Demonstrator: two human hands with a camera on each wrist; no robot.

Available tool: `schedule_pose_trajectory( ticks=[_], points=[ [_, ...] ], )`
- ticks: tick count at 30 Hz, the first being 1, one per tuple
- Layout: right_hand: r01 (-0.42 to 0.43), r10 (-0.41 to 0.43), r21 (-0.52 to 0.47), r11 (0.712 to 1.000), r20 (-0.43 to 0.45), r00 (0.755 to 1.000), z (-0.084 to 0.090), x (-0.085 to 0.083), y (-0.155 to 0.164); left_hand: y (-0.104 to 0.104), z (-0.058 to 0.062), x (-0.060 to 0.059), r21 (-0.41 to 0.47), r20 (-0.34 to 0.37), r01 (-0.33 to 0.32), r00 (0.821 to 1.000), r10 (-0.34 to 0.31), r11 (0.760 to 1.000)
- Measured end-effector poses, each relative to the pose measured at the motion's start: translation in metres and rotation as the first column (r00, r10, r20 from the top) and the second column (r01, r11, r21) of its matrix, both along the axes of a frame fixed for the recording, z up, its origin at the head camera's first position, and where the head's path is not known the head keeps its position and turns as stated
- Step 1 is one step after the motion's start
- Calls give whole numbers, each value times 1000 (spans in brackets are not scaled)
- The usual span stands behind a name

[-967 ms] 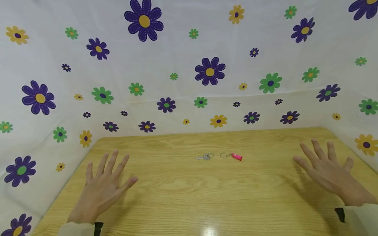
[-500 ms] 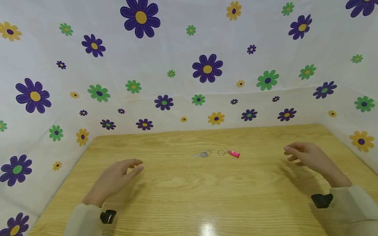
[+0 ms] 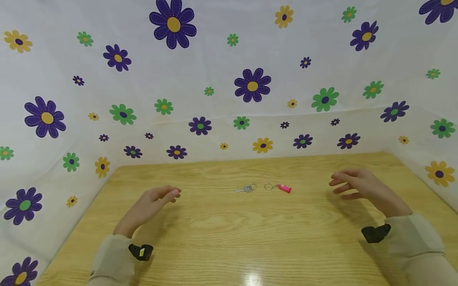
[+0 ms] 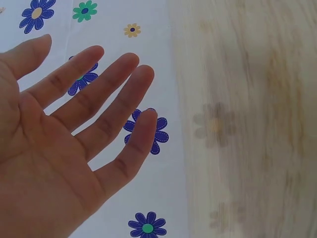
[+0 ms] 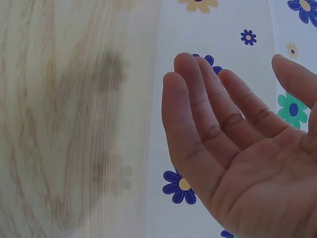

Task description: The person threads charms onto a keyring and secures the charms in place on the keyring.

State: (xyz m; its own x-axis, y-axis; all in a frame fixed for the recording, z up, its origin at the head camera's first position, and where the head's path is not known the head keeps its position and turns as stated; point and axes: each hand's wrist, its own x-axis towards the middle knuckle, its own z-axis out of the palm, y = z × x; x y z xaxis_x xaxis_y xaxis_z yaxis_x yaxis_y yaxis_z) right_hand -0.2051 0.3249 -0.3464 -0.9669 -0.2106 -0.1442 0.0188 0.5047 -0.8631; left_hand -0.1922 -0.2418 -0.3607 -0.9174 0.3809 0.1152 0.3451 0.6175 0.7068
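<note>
A silver key (image 3: 246, 188) on a small ring lies on the wooden table, its blade toward the left. Just right of it is a pink keychain charm (image 3: 284, 188), shaped like a small tube, with its own metal ring (image 3: 268, 186) on its left side. My left hand (image 3: 152, 204) hovers over the left part of the table, holding nothing; its palm and relaxed fingers show in the left wrist view. Over the right part, my right hand (image 3: 366, 188) is equally bare, fingers slightly bent, the charm being the nearer item to it.
The wooden table (image 3: 229, 238) has a white cloth (image 3: 214, 71) with purple, green and yellow flowers standing behind it and along both sides. A black wrist camera (image 3: 141, 252) sits at the left cuff, and another black camera (image 3: 375, 233) at the right one.
Both hands have turned from palms down with spread fingers to palms facing inward, and have moved toward each other. The key and the pink charm lie where they were.
</note>
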Motion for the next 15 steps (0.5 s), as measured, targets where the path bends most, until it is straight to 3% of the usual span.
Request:
schedule_pose_trajectory(
  ticks=[7, 15],
  points=[
    [-29, 30, -52, 998, 22, 999, 0, -4, -7, 8, -6, -12, 54, 71, 23, 997, -27, 998],
    [-47, 50, -64, 997, 45, 998, 1, -9, -16, 23, -4, -21, 126, 143, 66, 986, -83, 990]
  ],
)
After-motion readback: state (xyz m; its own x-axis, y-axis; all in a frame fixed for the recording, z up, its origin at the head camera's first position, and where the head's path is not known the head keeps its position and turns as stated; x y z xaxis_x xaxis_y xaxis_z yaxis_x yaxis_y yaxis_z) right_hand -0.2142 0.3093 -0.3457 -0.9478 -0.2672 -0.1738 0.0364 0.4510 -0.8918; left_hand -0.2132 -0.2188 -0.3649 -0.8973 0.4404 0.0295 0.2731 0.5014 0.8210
